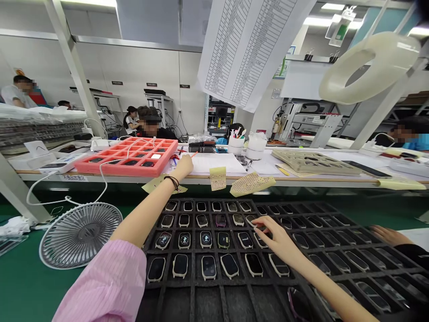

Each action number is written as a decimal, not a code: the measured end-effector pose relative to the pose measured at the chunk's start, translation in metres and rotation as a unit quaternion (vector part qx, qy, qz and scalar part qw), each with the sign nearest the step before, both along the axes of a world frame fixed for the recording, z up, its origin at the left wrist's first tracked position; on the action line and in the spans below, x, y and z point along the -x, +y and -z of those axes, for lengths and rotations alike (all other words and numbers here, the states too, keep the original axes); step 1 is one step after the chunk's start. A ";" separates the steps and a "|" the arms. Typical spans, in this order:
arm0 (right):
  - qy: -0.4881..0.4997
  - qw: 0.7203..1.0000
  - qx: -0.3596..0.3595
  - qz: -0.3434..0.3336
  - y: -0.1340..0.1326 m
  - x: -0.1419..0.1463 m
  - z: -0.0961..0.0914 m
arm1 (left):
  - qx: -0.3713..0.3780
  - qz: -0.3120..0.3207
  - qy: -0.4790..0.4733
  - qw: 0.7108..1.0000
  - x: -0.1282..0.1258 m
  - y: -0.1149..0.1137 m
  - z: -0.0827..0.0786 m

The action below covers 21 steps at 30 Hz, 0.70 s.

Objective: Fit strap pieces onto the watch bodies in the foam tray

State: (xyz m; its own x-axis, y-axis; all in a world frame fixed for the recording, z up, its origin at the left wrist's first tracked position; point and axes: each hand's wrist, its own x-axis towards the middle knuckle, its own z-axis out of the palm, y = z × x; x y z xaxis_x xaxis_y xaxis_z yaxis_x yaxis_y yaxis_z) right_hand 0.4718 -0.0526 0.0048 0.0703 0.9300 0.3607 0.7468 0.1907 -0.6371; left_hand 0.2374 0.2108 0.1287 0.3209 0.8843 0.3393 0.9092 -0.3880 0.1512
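Observation:
My left hand (185, 166) reaches far forward onto the raised shelf, beside the pink compartment tray (100, 166) and a white paper pad (214, 162); its fingers are curled and whatever they hold is hidden. A black hair band sits on that wrist. My right hand (273, 233) rests with fingers spread on the black foam tray (234, 286), fingertips touching a watch body (252, 220) in the second row. The tray holds several rows of watch bodies.
A small white fan (79, 235) stands on the green mat at left with its cable looping up. Another person's hand (389, 235) rests at the right edge of the tray. Beige tray (315, 163), pen cups, yellow perforated sheets (251, 183) lie on the shelf. People sit behind it.

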 end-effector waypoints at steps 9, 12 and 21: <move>-0.065 0.965 0.100 -0.234 0.000 0.050 0.009 | -0.064 0.063 -0.190 0.978 0.071 -0.098 0.034; -0.082 0.963 0.112 -0.230 0.001 0.053 0.010 | 0.007 0.162 -0.308 0.938 0.106 -0.141 0.072; -0.126 0.971 0.082 -0.185 0.026 0.047 0.000 | 0.179 0.050 -0.484 0.855 0.190 -0.207 0.156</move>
State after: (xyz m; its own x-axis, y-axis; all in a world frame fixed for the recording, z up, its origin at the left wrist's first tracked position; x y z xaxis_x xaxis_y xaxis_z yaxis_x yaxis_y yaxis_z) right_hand 0.4252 -0.0268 0.0045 -0.3500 0.9216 0.1677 0.7827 0.3861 -0.4882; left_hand 0.0473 0.0042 -0.0274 0.1232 0.9714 0.2030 0.2561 -0.2288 0.9392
